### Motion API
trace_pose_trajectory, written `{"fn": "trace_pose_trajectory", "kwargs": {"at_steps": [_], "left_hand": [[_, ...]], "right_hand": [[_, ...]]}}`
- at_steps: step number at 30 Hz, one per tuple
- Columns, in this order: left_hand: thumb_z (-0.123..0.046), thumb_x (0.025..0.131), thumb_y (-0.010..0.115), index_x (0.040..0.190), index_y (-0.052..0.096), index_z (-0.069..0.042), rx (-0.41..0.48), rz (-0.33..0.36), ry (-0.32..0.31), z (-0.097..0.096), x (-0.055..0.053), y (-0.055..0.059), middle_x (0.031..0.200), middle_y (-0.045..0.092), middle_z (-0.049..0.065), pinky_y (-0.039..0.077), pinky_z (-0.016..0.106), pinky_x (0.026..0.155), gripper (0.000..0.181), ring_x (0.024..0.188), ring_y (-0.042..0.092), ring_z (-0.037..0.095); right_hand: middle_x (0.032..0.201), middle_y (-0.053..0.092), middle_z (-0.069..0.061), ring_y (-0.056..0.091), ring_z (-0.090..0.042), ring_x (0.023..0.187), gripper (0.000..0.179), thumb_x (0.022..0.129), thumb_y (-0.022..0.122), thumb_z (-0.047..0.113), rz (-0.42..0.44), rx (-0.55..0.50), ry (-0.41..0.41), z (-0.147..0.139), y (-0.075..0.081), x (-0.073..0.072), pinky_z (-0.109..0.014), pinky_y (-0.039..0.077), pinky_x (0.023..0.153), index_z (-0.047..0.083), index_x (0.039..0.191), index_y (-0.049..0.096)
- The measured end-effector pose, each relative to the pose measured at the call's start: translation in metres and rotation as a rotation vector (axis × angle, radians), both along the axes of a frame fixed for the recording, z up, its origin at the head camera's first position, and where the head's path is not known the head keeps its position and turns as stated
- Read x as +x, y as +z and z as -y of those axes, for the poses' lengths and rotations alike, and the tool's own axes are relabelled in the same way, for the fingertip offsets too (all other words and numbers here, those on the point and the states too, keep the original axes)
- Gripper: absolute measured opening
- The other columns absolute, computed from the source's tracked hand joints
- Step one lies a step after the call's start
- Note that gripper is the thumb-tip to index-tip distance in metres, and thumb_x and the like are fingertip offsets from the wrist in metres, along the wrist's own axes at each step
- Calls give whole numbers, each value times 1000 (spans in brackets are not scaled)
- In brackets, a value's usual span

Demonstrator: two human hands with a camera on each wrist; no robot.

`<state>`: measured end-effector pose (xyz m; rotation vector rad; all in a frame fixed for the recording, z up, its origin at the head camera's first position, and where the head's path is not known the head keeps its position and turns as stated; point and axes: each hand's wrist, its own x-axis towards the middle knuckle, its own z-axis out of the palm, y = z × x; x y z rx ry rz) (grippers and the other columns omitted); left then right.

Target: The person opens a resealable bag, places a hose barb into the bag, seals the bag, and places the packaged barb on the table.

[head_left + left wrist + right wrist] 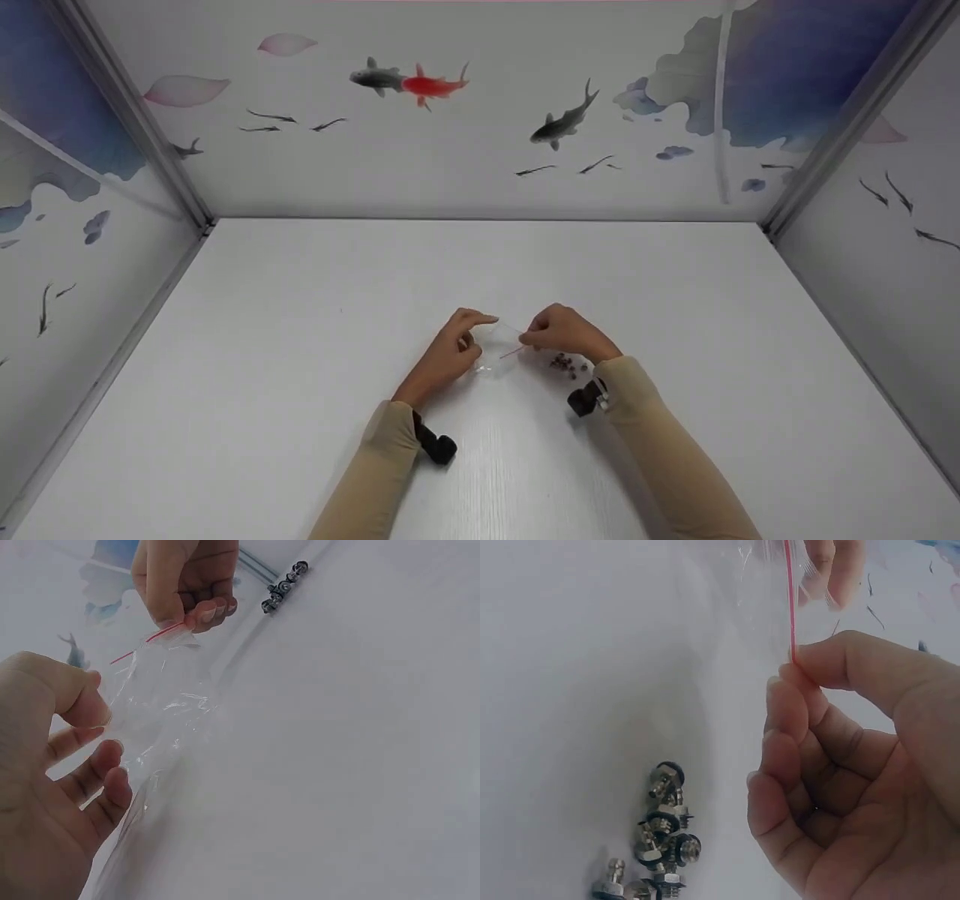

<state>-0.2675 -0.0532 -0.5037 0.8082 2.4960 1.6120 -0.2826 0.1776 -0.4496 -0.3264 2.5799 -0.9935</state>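
Note:
A clear zip-lock bag (pixel 495 360) with a red zip line hangs between the two hands, low over the white table. My right hand (pixel 840 765) pinches the bag's red-lined end between thumb and forefinger, its other fingers curled in. On the opposite side, my left hand (pixel 60 757) holds the film edge near thumb and forefinger, the remaining fingers loosely bent; the exact contact is hard to make out. Beneath my right hand (pixel 562 330) lies a small pile of metal fittings (pixel 664 832) with threaded ends and dark rings. The bag (pixel 169 697) looks crumpled, with no fittings visible inside.
The white table (pixel 300 285) reaches back to a panel (pixel 480 150) printed with fish and petals. Similar side panels with metal corner posts (pixel 817 127) stand left and right. A dark camera mount (pixel 435 444) sits at each wrist.

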Motion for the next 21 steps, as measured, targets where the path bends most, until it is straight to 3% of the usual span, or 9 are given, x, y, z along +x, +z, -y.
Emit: {"fn": "trace_pose_trajectory", "kwargs": {"at_steps": [4, 6, 9, 13, 21], "left_hand": [[0, 96, 40, 141, 50, -20, -13, 71, -38, 0, 2, 0, 147, 41, -2, 39, 33, 87, 50, 107, 48, 19], [-5, 97, 41, 142, 48, -23, -32, 92, -41, 0, 4, 1, 148, 42, -4, 40, 31, 84, 49, 103, 50, 18], [-17, 97, 52, 143, 46, -22, -54, 87, -49, 1, 5, 0, 140, 49, 0, 42, 28, 75, 47, 87, 50, 16], [-34, 89, 68, 144, 46, -19, -65, 72, -45, 0, 5, -4, 133, 53, 1, 42, 26, 71, 61, 79, 47, 13], [-37, 86, 71, 143, 48, -18, -60, 48, -27, -4, 4, -10, 136, 53, -1, 42, 28, 78, 64, 83, 47, 13]], "right_hand": [[74, 68, -8, 50, -12, 61, 26, 88, 66, 27, -27, 3, 44, 1, 0, -1, -26, 43, 58, 3, 81, 74], [74, 68, -8, 50, -11, 61, 26, 89, 66, 26, -31, 3, 57, 2, 0, -1, -25, 43, 58, 3, 82, 75], [75, 69, -9, 48, -11, 60, 24, 89, 66, 25, -30, 7, 66, 1, 0, -1, -25, 43, 58, 3, 82, 75], [77, 70, -9, 51, -12, 63, 22, 89, 67, 24, -31, 11, 69, 1, 1, -1, -25, 43, 59, 4, 84, 75], [84, 71, -5, 60, -17, 72, 19, 90, 67, 25, -60, 20, 94, -3, -1, 0, -27, 47, 65, 8, 91, 75]]}}
